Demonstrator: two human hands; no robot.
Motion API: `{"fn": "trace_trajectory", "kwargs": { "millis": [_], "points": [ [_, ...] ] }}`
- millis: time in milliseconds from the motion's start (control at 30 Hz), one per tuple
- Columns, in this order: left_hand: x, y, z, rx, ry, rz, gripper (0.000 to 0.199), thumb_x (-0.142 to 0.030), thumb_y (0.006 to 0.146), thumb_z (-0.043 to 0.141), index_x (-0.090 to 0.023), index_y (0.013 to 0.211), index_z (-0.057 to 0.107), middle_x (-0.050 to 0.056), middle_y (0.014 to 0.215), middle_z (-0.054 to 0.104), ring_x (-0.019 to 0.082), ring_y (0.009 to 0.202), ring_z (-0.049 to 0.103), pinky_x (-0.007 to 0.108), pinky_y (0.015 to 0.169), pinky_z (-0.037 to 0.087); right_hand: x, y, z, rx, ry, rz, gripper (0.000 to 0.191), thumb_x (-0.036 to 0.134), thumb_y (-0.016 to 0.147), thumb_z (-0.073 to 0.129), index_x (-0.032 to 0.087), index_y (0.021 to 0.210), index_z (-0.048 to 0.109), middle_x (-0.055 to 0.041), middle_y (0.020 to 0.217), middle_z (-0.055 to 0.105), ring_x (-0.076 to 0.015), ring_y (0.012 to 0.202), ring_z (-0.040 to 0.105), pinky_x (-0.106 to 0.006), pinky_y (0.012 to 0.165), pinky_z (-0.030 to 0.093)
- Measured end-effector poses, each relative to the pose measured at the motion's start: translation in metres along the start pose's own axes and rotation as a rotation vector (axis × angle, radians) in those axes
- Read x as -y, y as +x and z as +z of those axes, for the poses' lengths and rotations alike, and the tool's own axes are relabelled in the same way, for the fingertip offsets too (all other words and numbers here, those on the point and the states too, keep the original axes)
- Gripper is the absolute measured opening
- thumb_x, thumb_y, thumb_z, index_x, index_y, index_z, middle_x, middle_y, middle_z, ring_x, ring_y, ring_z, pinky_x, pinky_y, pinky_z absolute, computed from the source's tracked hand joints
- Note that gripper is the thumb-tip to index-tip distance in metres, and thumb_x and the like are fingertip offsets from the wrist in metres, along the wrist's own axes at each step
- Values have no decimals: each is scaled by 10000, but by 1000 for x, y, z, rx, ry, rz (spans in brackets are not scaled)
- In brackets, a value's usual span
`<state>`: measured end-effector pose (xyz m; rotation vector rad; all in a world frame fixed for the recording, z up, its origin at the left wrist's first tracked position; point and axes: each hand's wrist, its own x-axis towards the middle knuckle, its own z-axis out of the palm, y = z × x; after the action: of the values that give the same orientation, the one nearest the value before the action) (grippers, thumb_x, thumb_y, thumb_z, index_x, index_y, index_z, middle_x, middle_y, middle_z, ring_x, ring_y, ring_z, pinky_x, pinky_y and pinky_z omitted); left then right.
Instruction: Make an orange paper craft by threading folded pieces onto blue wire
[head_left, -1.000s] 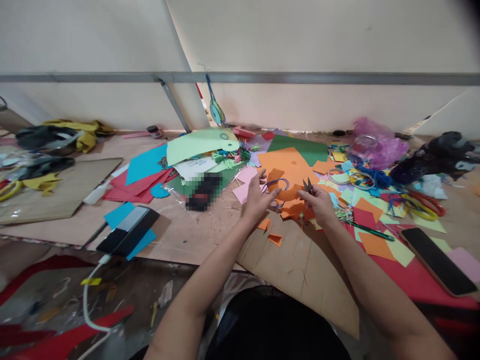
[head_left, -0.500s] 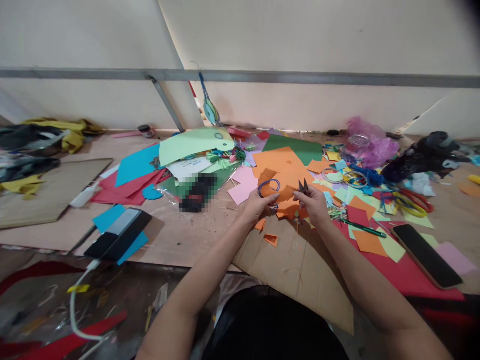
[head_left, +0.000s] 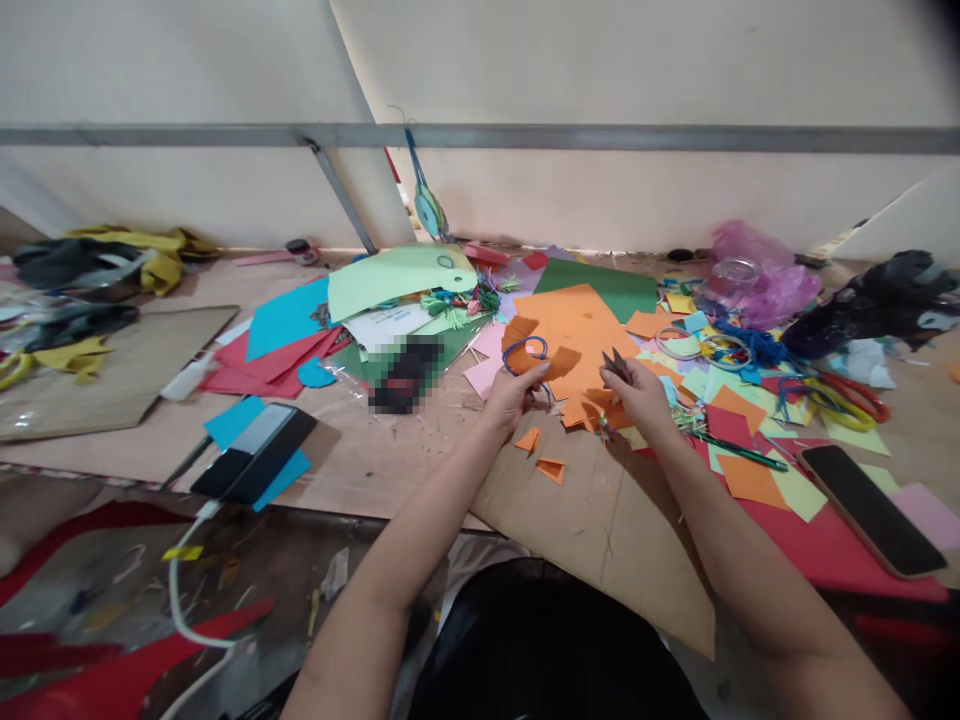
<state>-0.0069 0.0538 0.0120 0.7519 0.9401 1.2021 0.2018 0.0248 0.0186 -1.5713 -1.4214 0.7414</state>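
My left hand (head_left: 510, 395) is closed on a thin blue cord (head_left: 525, 343) that curves up in an open loop above the fingers. In my right hand (head_left: 643, 393) is a small pair of snips (head_left: 615, 362), their dark pointed blades spread and pointing up and away from me. Both hands hover over orange paper (head_left: 574, 310), part of it in their shadow. Beneath them, small folded orange paper pieces (head_left: 551, 470) lie on a cardboard sheet (head_left: 592, 530). Whether other bits sit between my left fingers is too small to tell.
Coloured paper pieces, a green pen (head_left: 739, 452), yellow-handled scissors (head_left: 844, 408) and a phone (head_left: 874, 512) lie to the right. Left are a black device with a white cable (head_left: 255, 455), red paper (head_left: 259, 370) and another cardboard sheet (head_left: 165, 365). A pink plastic bag (head_left: 772, 280) sits behind.
My hands have moved apart slightly, the right one with the snips shifting right. The small orange piece between my fingertips earlier no longer shows there. The whole view has shifted a little.
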Motion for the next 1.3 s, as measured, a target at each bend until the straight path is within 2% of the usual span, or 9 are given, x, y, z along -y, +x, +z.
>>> {"fn": "trace_trajectory", "kwargs": {
  "millis": [100,167,367,467,567,700,833,1067,1300],
  "points": [
    [-5,1,-3,-20,15,-7,584,-412,485,919,-144,932,658,-60,605,561,86,489,499,233,444,487,1,1,-8,-14,-388,-159,184,341,839,639,204,942,704,-92,908,673,-277,893,624,-404,813,481],
    [-6,2,-3,-21,12,-6,592,-413,484,918,-138,938,656,-54,596,568,90,474,498,238,432,478,6,-1,-11,21,-432,-301,211,305,845,652,211,1020,725,-120,1060,669,-308,1067,602,-436,939,462],
    [-3,4,-5,-12,-36,0,529,-402,504,919,-142,877,649,-59,544,542,89,448,504,219,439,467,16,-7,-11,516,-327,-377,123,336,807,747,237,881,750,-66,999,642,-256,1032,625,-373,916,489],
    [-3,4,-5,4,-68,-1,493,-401,533,919,-140,853,651,-39,588,590,71,454,502,189,439,436,11,-6,-8,432,-298,-345,119,326,827,706,212,794,716,-69,938,655,-241,946,637,-353,844,494],
    [-5,2,-3,111,-103,-45,527,-411,546,926,-133,922,684,22,746,696,88,531,579,184,459,456,5,-5,-5,306,-123,-275,160,378,855,664,222,885,685,-68,1041,690,-215,867,660,-345,788,508],
    [-4,-3,0,250,-113,-144,519,-438,602,914,-139,973,708,80,915,750,158,688,680,231,523,546,3,-6,-2,288,138,-113,248,466,813,695,236,888,638,-54,1088,721,-206,829,686,-339,747,530],
    [0,-5,1,346,-110,-201,506,-439,645,897,-137,1017,734,129,1071,756,220,859,720,300,644,616,7,-5,-2,211,165,-181,200,382,730,748,216,751,638,-63,1016,732,-220,895,669,-357,802,524],
    [3,-8,2,424,-85,-187,487,-450,656,894,-121,995,776,152,1034,771,253,920,737,309,751,603,15,-6,-4,129,102,-318,32,248,750,704,225,748,726,-79,1032,721,-223,948,666,-369,833,527],
    [-2,-15,7,417,-103,-191,491,-449,629,918,-122,966,776,135,1004,771,202,833,728,277,727,591,9,-8,10,90,468,-54,318,411,714,806,230,944,680,-44,985,739,-182,829,675,-322,753,550]
  ]
}}
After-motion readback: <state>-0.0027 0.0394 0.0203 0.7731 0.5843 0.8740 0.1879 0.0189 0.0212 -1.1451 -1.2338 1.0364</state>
